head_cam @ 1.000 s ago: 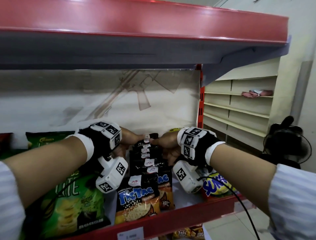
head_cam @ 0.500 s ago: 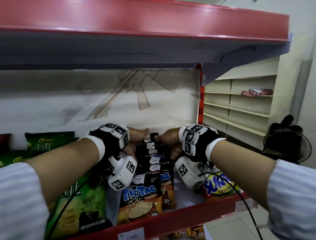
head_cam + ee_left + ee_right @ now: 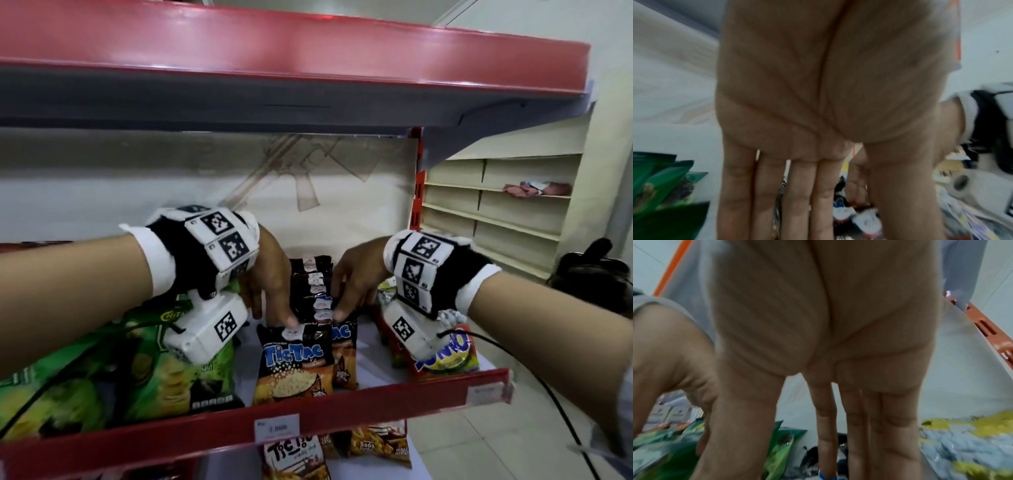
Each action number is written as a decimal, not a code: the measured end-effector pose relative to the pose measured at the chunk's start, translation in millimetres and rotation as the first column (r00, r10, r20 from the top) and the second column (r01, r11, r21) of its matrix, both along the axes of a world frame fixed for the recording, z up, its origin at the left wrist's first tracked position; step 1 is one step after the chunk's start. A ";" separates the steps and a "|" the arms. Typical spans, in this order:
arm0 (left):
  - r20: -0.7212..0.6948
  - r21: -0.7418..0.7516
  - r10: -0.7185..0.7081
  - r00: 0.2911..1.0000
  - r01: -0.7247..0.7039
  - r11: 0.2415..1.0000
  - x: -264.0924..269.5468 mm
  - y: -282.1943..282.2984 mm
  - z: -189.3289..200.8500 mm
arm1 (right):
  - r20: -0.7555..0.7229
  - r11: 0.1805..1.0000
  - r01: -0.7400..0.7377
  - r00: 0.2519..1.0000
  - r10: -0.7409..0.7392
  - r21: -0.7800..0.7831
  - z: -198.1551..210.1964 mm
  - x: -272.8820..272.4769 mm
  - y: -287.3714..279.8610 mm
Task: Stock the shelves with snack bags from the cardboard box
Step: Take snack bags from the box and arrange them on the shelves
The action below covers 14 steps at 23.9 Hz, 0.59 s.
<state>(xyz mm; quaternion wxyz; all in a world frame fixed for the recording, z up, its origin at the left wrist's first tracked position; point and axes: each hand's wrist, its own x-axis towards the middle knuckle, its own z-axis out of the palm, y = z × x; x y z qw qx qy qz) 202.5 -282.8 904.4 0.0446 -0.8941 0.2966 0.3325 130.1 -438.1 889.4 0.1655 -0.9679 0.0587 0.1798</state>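
A row of black-and-orange Tic Tac snack bags (image 3: pixel 295 364) stands upright, front to back, in the middle of the red-edged shelf (image 3: pixel 376 394). My left hand (image 3: pixel 270 294) lies against the row's left side, fingers straight and pointing down, the thumb tip on the front bag's top. Against the row's right side lies my right hand (image 3: pixel 352 284), also with straight fingers. In the left wrist view my left hand (image 3: pixel 797 186) shows a flat palm above the white bag tops (image 3: pixel 865 222). My right hand (image 3: pixel 859 434) looks the same from its wrist. No cardboard box is in view.
Green chip bags (image 3: pixel 102 377) fill the shelf to the left, yellow-and-red bags (image 3: pixel 442 353) the right. The upper shelf (image 3: pixel 308 68) overhangs close above. More snack bags (image 3: pixel 294 455) sit one shelf below. Empty beige shelves (image 3: pixel 496 212) and a black fan (image 3: pixel 596 270) are at the right.
Both hands have slid from the back of the Tic Tac row toward its front, along its sides. The view has moved closer to the shelf.
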 end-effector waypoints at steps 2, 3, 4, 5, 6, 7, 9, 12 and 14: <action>0.181 -0.020 -0.080 0.980 0.085 0.996 -7.5 0.8 -16.2 | 0.011 0.995 -0.034 0.999 0.035 -0.097 -13.5 0.3 3.0; 0.287 -0.046 -0.100 0.953 0.118 0.992 -11.3 0.8 -23.0 | 0.032 0.987 -0.050 0.998 0.056 -0.154 -17.8 0.3 3.5; 0.348 -0.060 -0.103 0.932 0.131 0.990 -13.6 0.7 -28.7 | 0.054 0.975 -0.066 0.995 0.079 -0.214 -20.8 0.0 3.9; 0.361 -0.082 -0.097 0.928 0.135 0.987 -14.9 0.0 -33.1 | 0.080 0.961 -0.074 0.992 0.099 -0.268 -22.4 -0.2 3.7; 0.330 -0.114 -0.071 0.941 0.115 0.987 -14.6 -1.9 -36.3 | 0.110 0.949 -0.076 0.987 0.115 -0.306 -22.6 -0.2 2.9; 0.269 -0.159 -0.044 0.962 0.089 0.983 -16.3 -4.0 -36.6 | 0.141 0.941 -0.073 0.982 0.125 -0.331 -22.1 0.2 1.4; 0.198 -0.245 -0.020 0.980 0.070 0.967 -23.5 -9.4 -35.9 | 0.194 0.932 -0.051 0.973 0.127 -0.358 -19.3 -1.1 -2.2; 0.243 -0.358 -0.023 0.970 0.112 0.927 -33.8 -18.1 -41.4 | 0.249 0.921 -0.023 0.960 0.130 -0.390 -20.4 -3.1 -4.8; 0.255 -0.381 -0.019 0.967 0.118 0.917 -37.9 -21.0 -46.1 | 0.266 0.927 -0.013 0.956 0.121 -0.374 -20.5 -4.8 -5.1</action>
